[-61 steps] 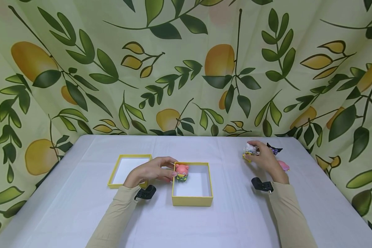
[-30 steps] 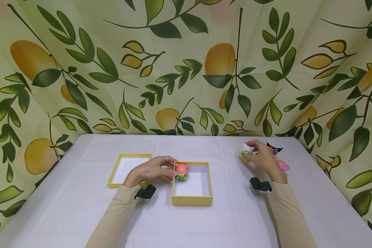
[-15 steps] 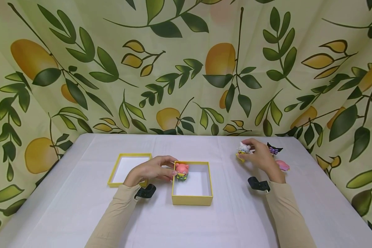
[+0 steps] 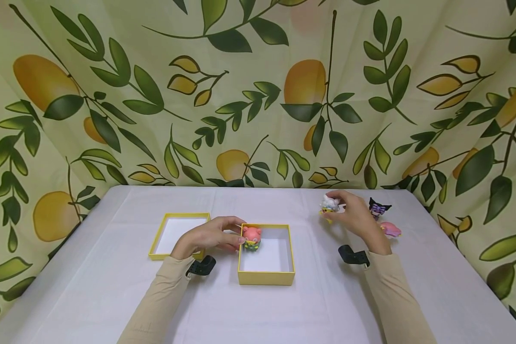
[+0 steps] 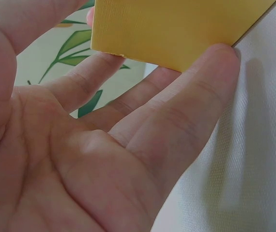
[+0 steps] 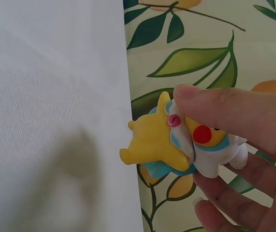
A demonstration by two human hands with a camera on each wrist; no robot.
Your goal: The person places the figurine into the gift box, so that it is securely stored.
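My right hand [image 4: 354,213] pinches a small toy figurine [image 4: 328,204] between thumb and fingers at the table's back right. In the right wrist view the figurine [image 6: 160,137] has a yellow body, a white hood and a red cheek, and it lies tilted sideways. My left hand [image 4: 210,239] rests against the left wall of an open yellow box [image 4: 266,278]. In the left wrist view, extended fingers [image 5: 196,101] touch the box's yellow outer wall [image 5: 162,29]. A pink-headed figurine [image 4: 252,235] stands inside the box at its left wall.
A shallow yellow-rimmed lid [image 4: 172,239] lies left of the box, partly behind my left hand. A black-and-purple figurine [image 4: 377,208] and a pink figurine [image 4: 390,230] lie right of my right hand. A leaf-patterned curtain [image 4: 258,119] hangs behind the white-covered table [image 4: 258,315].
My right hand has moved left with the white-and-yellow figurine, uncovering more of the black-and-purple and pink figurines. My left hand and the box have stayed in place.
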